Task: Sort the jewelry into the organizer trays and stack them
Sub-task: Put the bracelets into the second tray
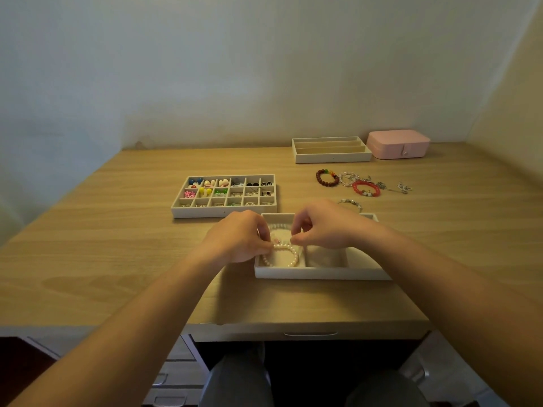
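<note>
A white tray with wide compartments lies near the desk's front edge. A white pearl bracelet sits in its left compartment. My left hand pinches the bracelet's left side and my right hand pinches its top right. A tray of small compartments holding several earrings and coloured beads lies behind on the left. Loose on the desk at the right are a brown bead bracelet, a red bracelet and a silver bracelet. An empty three-slot tray stands at the back.
A pink jewellery box stands shut at the back right beside the three-slot tray. Silver chains lie right of the red bracelet. Walls close the desk at the back and right. Grey drawers sit under the desk at the left.
</note>
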`<action>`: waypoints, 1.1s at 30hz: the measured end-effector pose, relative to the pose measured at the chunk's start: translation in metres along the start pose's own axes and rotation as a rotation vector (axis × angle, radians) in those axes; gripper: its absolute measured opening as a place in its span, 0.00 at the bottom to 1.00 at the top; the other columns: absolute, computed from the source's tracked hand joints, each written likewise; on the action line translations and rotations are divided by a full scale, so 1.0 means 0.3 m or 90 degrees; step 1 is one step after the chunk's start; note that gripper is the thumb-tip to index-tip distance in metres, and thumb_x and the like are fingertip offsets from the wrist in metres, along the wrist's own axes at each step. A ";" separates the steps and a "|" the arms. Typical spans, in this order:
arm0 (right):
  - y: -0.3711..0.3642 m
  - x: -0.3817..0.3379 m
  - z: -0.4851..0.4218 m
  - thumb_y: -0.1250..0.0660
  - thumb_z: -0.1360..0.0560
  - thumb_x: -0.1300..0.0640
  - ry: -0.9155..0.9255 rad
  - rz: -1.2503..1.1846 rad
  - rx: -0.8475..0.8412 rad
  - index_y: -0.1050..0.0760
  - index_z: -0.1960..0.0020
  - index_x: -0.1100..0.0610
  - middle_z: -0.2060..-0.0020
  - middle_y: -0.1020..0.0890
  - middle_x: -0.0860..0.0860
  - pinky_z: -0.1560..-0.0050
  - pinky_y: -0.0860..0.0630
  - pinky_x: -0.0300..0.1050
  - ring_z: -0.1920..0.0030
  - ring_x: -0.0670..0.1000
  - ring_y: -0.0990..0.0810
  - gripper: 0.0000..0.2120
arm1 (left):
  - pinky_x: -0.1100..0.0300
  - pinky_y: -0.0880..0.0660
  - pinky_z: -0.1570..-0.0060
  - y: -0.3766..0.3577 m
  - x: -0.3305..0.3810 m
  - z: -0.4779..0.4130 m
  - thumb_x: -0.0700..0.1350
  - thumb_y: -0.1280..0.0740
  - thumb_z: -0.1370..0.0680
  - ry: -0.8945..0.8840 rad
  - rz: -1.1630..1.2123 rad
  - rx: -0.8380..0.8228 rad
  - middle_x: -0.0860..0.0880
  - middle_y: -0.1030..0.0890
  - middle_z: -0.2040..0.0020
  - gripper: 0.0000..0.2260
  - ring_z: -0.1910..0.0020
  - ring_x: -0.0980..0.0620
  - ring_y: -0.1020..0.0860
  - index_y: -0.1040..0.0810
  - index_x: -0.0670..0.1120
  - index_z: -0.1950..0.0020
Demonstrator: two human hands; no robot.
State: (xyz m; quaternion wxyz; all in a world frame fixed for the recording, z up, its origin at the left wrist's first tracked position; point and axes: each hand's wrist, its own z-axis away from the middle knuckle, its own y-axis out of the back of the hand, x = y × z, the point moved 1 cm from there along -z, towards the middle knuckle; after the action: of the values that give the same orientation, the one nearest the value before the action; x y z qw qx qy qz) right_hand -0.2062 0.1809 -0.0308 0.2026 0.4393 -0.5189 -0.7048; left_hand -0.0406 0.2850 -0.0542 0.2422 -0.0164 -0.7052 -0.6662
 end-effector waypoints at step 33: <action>0.169 0.411 -0.159 0.34 0.18 0.59 -0.191 -0.113 0.153 0.22 0.44 0.50 0.48 0.20 0.48 0.42 0.23 0.47 0.46 0.49 0.22 0.06 | 0.59 0.27 0.58 -0.009 0.264 -0.362 0.48 0.28 0.23 -0.069 0.374 0.011 0.52 0.21 0.63 0.07 0.61 0.54 0.24 0.17 0.45 0.51</action>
State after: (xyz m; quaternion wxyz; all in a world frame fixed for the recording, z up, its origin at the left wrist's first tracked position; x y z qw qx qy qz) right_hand -0.2408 0.0438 -0.0387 0.0065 0.3947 -0.5826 -0.7105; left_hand -0.0768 0.1580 -0.0284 0.3868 -0.2529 -0.6876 -0.5600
